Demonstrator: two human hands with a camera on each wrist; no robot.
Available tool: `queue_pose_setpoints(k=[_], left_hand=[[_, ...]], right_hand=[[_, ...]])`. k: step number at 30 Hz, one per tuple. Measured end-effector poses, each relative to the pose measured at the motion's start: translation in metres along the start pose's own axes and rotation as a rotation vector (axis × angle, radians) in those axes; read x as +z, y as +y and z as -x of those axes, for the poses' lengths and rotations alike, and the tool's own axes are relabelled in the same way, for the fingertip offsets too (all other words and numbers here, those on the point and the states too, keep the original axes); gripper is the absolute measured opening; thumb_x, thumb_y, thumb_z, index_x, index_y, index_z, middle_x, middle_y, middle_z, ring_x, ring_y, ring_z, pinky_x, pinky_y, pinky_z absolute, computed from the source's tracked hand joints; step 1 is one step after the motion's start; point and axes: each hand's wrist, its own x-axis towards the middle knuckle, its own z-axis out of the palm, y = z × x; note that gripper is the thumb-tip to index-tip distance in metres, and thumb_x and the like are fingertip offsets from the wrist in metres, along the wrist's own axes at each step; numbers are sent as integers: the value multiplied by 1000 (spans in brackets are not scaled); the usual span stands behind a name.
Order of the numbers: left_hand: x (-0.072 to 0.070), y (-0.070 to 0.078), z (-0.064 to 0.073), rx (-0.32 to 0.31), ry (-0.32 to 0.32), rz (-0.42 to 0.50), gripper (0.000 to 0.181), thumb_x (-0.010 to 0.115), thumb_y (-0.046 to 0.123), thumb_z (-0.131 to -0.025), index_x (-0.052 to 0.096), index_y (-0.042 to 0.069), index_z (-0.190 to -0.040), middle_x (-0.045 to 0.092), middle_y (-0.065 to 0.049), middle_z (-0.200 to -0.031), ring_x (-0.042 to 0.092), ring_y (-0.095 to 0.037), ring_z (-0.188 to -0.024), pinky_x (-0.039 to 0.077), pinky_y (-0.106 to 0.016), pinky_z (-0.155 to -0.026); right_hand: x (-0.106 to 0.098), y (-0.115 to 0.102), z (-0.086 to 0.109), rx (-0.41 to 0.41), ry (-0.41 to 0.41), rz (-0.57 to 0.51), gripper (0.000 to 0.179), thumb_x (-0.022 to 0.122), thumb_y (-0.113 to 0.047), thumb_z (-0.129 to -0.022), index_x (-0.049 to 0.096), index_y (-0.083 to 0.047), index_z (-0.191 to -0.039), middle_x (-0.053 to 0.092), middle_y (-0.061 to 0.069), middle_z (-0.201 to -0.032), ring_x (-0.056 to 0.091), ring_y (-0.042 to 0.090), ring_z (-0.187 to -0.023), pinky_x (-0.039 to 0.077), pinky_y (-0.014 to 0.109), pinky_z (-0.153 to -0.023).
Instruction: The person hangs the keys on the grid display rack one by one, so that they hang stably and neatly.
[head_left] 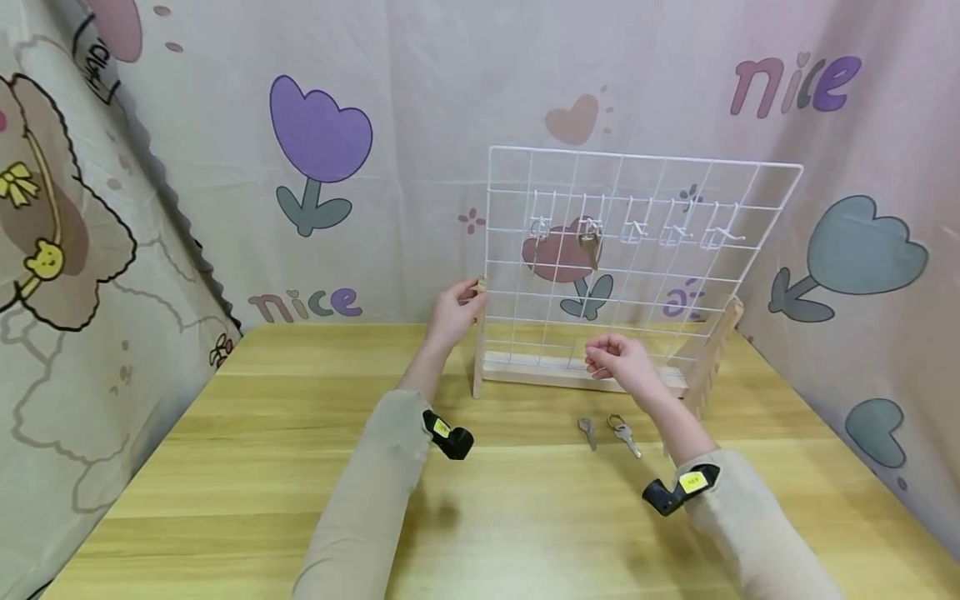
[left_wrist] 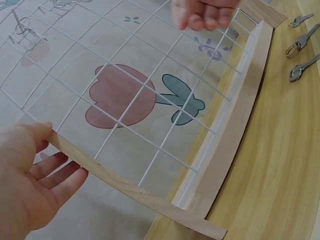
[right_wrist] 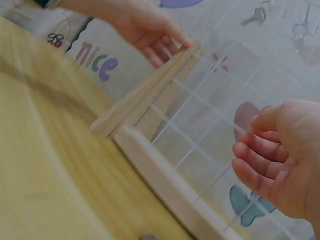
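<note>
My left hand [head_left: 454, 315] pinches the upper end of the wooden side post [left_wrist: 125, 186] of a white wire grid rack [head_left: 637, 153], thumb on one side and fingers on the other. In front of the grid's lower half is my right hand [head_left: 621, 360], its fingers loosely curled with nothing visible between them. Several white hooks [head_left: 634, 232] line the grid. A brass-toned key [head_left: 590, 248] hangs from the second hook; another key [right_wrist: 257, 16] hangs beside it in the right wrist view. Three keys lie on the table, including a small key [head_left: 587, 432] and a key with a ring [head_left: 624, 433].
The wood-grain table [head_left: 247, 467] extends in front of the rack and to its left. A printed curtain [head_left: 420, 100] stands behind, with more patterned cloth [head_left: 67, 367] on the left. The rack's other wooden side [head_left: 718, 350] is beyond my right forearm.
</note>
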Motion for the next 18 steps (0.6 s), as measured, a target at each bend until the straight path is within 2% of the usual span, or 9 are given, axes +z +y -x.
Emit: queue_pose_setpoints(k=[5, 10, 14, 18], left_hand=[[0, 3, 0, 13, 2, 0, 44, 57, 20, -93, 48, 6, -134, 54, -16, -127, 52, -25, -115, 50, -35, -86], [0, 6, 0, 16, 7, -4, 44, 57, 19, -93, 48, 6, -134, 55, -16, -126, 52, -25, -115, 49, -35, -88], [1, 4, 0, 5, 9, -11, 44, 57, 20, -93, 48, 6, -134, 55, -15, -125, 52, -25, -114, 48, -34, -88], [2, 3, -1, 2, 12, -7, 43, 57, 19, -93, 49, 6, -134, 56, -15, -124, 53, -25, -113, 48, -33, -88]], right_hand=[[0, 20, 9, 40, -81, 72, 28, 54, -4, -92, 49, 17, -109, 61, 14, -86, 59, 15, -74, 53, 25, -65], [-1, 36, 19, 71, -154, 88, 30, 56, -3, -90, 48, 17, -110, 59, 19, -90, 56, 15, -76, 52, 28, -65], [-1, 49, 26, 114, -186, 99, 30, 55, 0, -88, 48, 18, -111, 59, 17, -90, 56, 16, -76, 52, 28, -64], [-2, 59, 29, 112, -216, 147, 29, 59, 1, -86, 51, 17, -108, 59, 13, -88, 56, 15, -74, 52, 25, -62]])
